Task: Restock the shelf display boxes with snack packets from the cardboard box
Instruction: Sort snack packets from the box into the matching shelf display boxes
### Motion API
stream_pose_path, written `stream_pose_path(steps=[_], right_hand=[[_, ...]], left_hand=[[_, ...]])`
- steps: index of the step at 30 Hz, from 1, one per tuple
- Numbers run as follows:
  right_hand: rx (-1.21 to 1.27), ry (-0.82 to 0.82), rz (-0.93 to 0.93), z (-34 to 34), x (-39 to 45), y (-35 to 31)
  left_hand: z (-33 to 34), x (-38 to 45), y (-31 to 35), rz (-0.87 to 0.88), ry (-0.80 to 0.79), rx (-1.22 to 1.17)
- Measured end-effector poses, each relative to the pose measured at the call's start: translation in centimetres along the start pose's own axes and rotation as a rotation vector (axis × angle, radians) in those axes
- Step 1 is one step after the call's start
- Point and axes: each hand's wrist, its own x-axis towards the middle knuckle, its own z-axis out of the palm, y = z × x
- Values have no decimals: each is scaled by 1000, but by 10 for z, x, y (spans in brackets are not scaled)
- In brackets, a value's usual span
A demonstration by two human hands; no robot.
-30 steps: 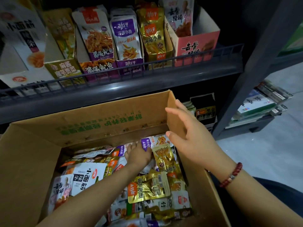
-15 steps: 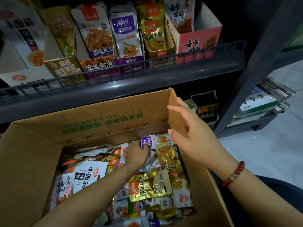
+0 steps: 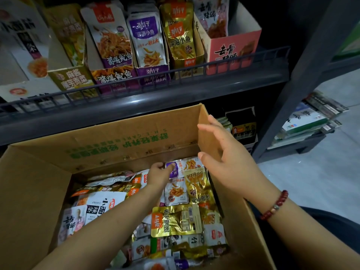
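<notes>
An open cardboard box [image 3: 120, 145] sits below the shelf, filled with mixed snack packets. My left hand [image 3: 158, 175] reaches deep into its far end, fingers closed on the top of a purple-and-white packet [image 3: 174, 170]. My right hand [image 3: 224, 158] hovers open over the box's right wall, holding nothing. A gold packet [image 3: 176, 221] lies flat in the box's middle. On the shelf above stand display boxes: a purple one [image 3: 152, 74], a gold one [image 3: 181, 36], a pink one [image 3: 233, 49].
A dark wire rail [image 3: 136, 88] runs along the shelf's front edge. A grey upright post [image 3: 303, 65] stands at the right, with a low shelf of stacked flat packs [image 3: 305, 121] beyond it. Pale floor [image 3: 311, 182] lies to the right.
My left hand has slid further toward the box's far end and closed on the purple-and-white packet. My right hand stays open above the right wall.
</notes>
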Motion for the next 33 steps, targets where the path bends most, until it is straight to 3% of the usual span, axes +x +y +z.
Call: stream_pose_path(steps=[4, 13, 19, 33], right_hand=[[-1, 4, 1, 0, 0, 1], [-17, 14, 0, 1, 1, 1], [-5, 10, 1, 0, 0, 0], [-151, -18, -26, 0, 3, -9]], left_hand=[[-8, 1, 7, -47, -156, 95], [6, -22, 10, 54, -241, 119], [12, -28, 3, -6, -75, 53], [-59, -74, 28, 42, -54, 26]])
